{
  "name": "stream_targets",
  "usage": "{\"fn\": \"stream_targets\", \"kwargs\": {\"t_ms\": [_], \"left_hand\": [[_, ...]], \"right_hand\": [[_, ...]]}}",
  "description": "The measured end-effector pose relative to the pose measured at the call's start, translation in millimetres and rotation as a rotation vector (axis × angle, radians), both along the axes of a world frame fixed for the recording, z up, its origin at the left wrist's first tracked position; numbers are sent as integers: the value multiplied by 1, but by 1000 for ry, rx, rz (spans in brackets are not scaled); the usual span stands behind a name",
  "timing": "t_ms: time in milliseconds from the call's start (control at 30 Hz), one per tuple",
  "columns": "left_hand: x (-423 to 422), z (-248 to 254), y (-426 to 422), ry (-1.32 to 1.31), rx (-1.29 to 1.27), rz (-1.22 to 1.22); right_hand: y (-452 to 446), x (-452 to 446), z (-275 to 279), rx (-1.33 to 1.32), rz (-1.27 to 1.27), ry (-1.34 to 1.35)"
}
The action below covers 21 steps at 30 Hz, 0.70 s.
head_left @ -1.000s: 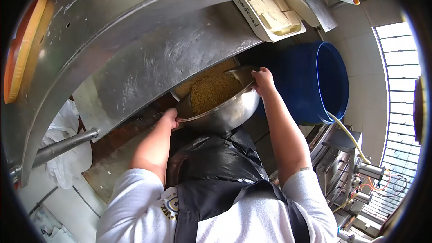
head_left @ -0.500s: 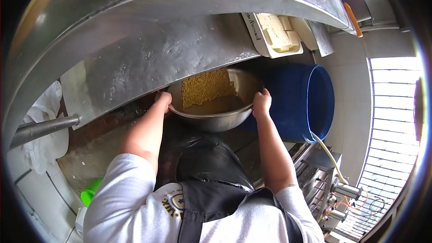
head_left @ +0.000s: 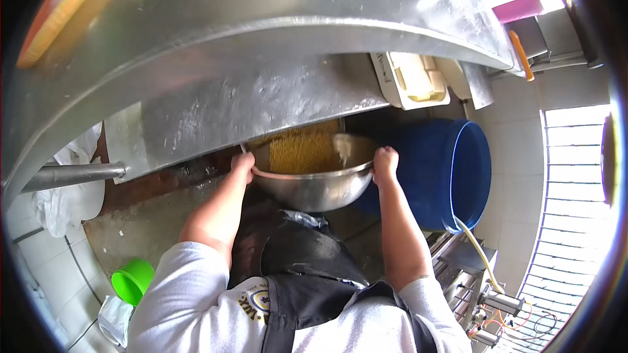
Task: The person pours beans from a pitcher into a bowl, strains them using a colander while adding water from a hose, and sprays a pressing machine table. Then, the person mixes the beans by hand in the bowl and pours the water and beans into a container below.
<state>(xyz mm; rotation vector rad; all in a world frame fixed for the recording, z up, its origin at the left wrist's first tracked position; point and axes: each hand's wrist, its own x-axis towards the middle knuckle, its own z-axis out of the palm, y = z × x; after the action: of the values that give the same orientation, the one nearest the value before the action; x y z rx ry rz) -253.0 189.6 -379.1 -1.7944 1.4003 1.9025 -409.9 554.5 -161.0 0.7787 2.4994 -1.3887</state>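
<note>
A large steel bowl [head_left: 313, 193] hangs in front of my body, tilted away from me. My left hand [head_left: 243, 165] is closed on its left rim, and my right hand [head_left: 386, 161] grips the right rim. Small yellow beans [head_left: 303, 153] lie against the far side of the bowl and look streaked by motion. More yellow shows at the far rim, partly hidden beneath the steel counter; I cannot tell whether it is inside or beyond the bowl.
Close beyond the bowl runs the steel counter [head_left: 248, 101]. On it stands a white tray [head_left: 400, 99] holding pale blocks. A blue barrel [head_left: 418, 163] lies on its side at the right. To the lower left is a green bucket [head_left: 133, 280].
Both hands have tipped the bowl further away, so more of its outside faces me. The beans have shifted toward the far rim. The whole view has moved lower in the frame.
</note>
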Motion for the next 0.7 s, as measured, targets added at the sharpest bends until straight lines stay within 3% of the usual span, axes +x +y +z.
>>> {"fn": "stream_targets", "kwargs": {"t_ms": [33, 100, 167, 200, 233, 267, 367, 467, 567, 633, 667, 700], "left_hand": [[-4, 26, -5, -48, 79, -100], [-8, 35, 3, -47, 106, -65], [-7, -5, 18, -103, 125, -22], [-11, 3, 28, -89, 85, 6], [-13, -22, 33, -103, 73, -12], [-19, -6, 35, -152, 78, -69], [-14, 9, 45, -214, 80, -111], [-18, -9, 46, -75, 87, 29], [-32, 8, 27, -30, 220, 57], [-37, 53, 24, 192, 218, 239], [-37, 69, 24, 252, 307, 235], [-30, 50, 29, 243, 307, 228]], "right_hand": [[-8, 3, 14, -42, -51, 64], [-4, 2, 7, 18, -119, 158], [26, -2, -18, 107, -9, 108], [32, -4, -17, 124, 31, -28], [35, -12, -18, 141, 80, -160], [40, -14, -30, -12, -99, -104], [48, -17, -31, 14, -54, -195], [47, -25, -27, 70, -18, -190], [35, -39, 4, 49, -6, -123], [7, -34, 47, -3, -60, 15], [13, -34, 54, -23, 66, 2], [24, -29, 42, -24, 58, -5]]}}
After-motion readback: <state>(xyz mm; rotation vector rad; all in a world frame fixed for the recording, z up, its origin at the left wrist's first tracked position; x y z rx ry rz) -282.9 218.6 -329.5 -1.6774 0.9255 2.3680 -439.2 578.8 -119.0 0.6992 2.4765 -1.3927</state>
